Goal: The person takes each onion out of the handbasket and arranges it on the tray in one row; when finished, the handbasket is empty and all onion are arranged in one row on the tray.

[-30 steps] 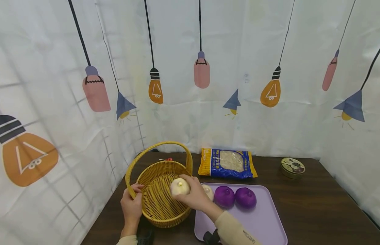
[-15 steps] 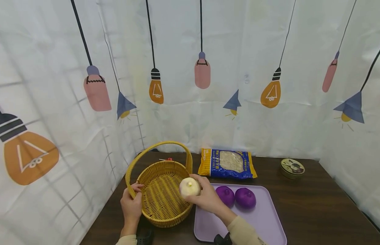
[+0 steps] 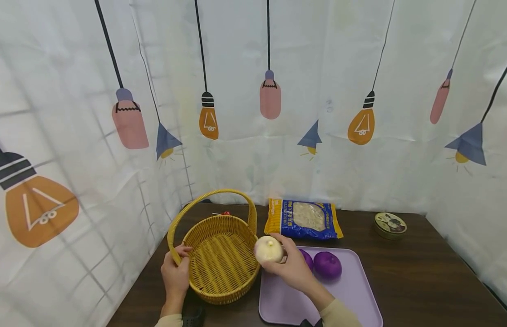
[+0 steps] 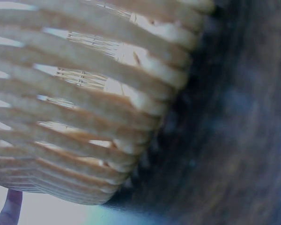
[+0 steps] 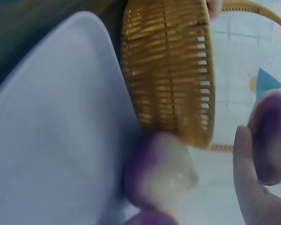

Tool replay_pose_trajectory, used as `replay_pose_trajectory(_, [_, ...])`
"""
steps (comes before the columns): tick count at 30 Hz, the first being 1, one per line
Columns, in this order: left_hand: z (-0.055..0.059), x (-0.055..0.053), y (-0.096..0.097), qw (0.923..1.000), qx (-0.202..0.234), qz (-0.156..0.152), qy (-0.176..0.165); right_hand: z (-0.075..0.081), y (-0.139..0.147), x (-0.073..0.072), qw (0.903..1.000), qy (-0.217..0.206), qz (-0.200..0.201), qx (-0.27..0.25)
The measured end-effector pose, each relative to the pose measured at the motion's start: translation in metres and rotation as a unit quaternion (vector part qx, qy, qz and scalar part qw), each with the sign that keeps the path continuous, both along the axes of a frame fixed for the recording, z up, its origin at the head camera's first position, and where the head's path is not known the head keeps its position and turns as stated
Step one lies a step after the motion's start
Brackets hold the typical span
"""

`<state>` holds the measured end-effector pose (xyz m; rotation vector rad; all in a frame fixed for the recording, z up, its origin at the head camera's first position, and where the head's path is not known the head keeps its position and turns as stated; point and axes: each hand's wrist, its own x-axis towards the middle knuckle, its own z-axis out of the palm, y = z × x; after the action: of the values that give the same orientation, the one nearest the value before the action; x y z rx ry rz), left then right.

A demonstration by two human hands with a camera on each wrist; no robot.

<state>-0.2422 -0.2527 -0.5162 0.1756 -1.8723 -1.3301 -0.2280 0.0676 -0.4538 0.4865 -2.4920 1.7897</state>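
In the head view my left hand [image 3: 176, 272] grips the yellow wicker basket [image 3: 222, 297] on its left side, where the arched handle meets the rim. My right hand [image 3: 292, 268] holds a white and purple turnip [image 3: 268, 250] between thumb and fingers, at the basket's right rim and above the lilac tray's left side. Bare weave shows across the basket's bottom. A second white and purple turnip [image 5: 161, 171] lies on the tray [image 5: 61, 108], seen in the right wrist view and hidden behind my hand from the head. The left wrist view shows the basket's slatted wall [image 4: 79, 89] close up.
Two purple round vegetables lie on the tray, the right one [image 3: 327, 265] in full view and the left one [image 3: 307, 259] partly covered by my hand. Behind are a blue and yellow pasta bag [image 3: 304, 219] and, farther right, a round tin [image 3: 390, 225].
My right hand has moved right with the turnip, from over the basket's opening to its right rim by the tray. My left hand and the basket have stayed in place.
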Motion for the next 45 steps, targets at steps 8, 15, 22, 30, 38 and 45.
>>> replay_pose_trajectory(8, [-0.004, 0.0, 0.0, 1.0, 0.0, 0.001, 0.002, -0.012, 0.031, 0.004, 0.998, -0.004, -0.061, -0.012])
replay_pose_trajectory(15, [0.009, 0.008, 0.007, 0.9999, 0.001, -0.002, 0.011, -0.019, 0.057, 0.008, 0.9937, -0.005, -0.11, -0.019])
replay_pose_trajectory(22, [0.029, 0.021, 0.017, 1.0, 0.0, -0.006, 0.008, -0.018, 0.076, 0.012, 0.99, 0.021, -0.138, -0.022])
replay_pose_trajectory(30, [0.03, 0.021, 0.017, 0.9998, 0.0, -0.003, 0.017, -0.015, 0.097, 0.017, 0.9878, 0.027, -0.149, -0.037])
replay_pose_trajectory(38, [0.029, 0.022, 0.018, 0.9999, 0.01, -0.011, 0.007, -0.012, 0.123, 0.015, 0.9766, 0.005, -0.214, -0.019])
replay_pose_trajectory(45, [0.031, 0.021, 0.017, 0.9998, 0.008, -0.01, 0.015, -0.019, 0.136, 0.015, 0.9664, 0.033, -0.25, -0.05])
